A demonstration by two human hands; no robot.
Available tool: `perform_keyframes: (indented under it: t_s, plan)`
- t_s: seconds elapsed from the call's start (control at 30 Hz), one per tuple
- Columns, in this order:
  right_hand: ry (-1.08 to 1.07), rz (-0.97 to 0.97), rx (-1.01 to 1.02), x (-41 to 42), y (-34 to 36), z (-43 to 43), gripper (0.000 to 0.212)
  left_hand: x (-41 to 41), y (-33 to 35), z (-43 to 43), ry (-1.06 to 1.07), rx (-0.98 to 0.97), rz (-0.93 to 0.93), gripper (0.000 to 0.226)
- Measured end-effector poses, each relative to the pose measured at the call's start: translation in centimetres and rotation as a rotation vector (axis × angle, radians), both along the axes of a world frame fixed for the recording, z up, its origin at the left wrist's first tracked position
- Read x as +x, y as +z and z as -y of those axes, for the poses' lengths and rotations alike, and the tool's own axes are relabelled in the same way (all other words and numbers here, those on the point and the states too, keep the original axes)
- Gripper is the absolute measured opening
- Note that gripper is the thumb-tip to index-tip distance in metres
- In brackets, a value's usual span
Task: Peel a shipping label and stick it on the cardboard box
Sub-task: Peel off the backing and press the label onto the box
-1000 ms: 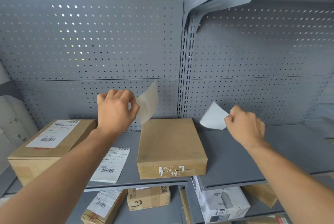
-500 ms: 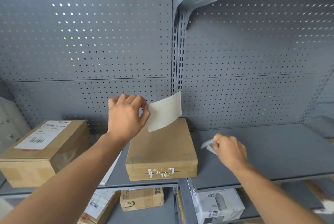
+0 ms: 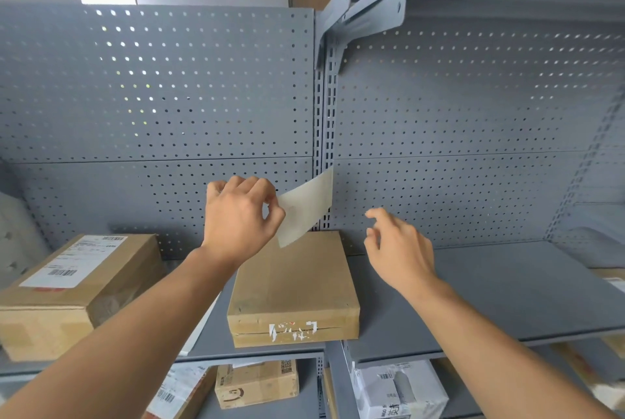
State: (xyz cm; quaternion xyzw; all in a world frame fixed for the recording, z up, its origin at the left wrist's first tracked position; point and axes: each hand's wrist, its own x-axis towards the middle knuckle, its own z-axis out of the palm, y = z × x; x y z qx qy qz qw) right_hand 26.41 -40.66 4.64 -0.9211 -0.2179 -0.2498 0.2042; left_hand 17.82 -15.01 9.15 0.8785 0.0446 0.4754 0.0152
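Note:
A flat, plain cardboard box (image 3: 293, 286) lies on the grey shelf (image 3: 500, 297), with torn white label scraps on its front edge. My left hand (image 3: 238, 219) hovers above the box's far left corner and pinches a white shipping label (image 3: 306, 207) by one edge; the label hangs in the air, its blank side toward me. My right hand (image 3: 397, 249) is raised to the right of the box, fingers spread and holding nothing, a short gap from the label.
A larger labelled cardboard box (image 3: 72, 290) sits at the left of the shelf. A white sheet (image 3: 203, 324) lies partly hidden under my left forearm. Parcels (image 3: 257, 383) fill the lower shelf. Perforated grey back panels (image 3: 152, 97) stand behind; a bracket (image 3: 365, 2) juts overhead.
My right hand dropped the white backing piece it held, then rose open toward the label. My left hand kept hold of the label and stayed above the box.

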Motion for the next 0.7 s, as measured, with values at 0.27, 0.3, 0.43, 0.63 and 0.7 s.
perform_keyframes:
  t_s: [0.27,0.3,0.43,0.63,0.7]
  plan:
    - [0.18,-0.174,0.317,-3.3,5.3,-3.1,0.025,-0.9,2.0,0.8,-0.069,0.049,0.087,0.012]
    - [0.195,-0.218,0.364,-3.5,5.6,-3.5,0.027,-1.1,2.1,1.0,-0.078,0.058,0.1,0.012]
    - [0.253,-0.352,0.456,-3.9,6.3,-5.1,0.055,-1.9,2.5,2.3,-0.121,0.125,0.134,0.014]
    - [0.258,-0.552,0.647,-4.1,7.3,-6.4,0.066,-2.5,2.4,3.9,-0.188,0.254,0.195,0.02]
    - [0.247,-0.615,0.716,-4.0,7.2,-6.5,0.048,-2.5,2.0,4.2,-0.195,0.279,0.195,0.025]
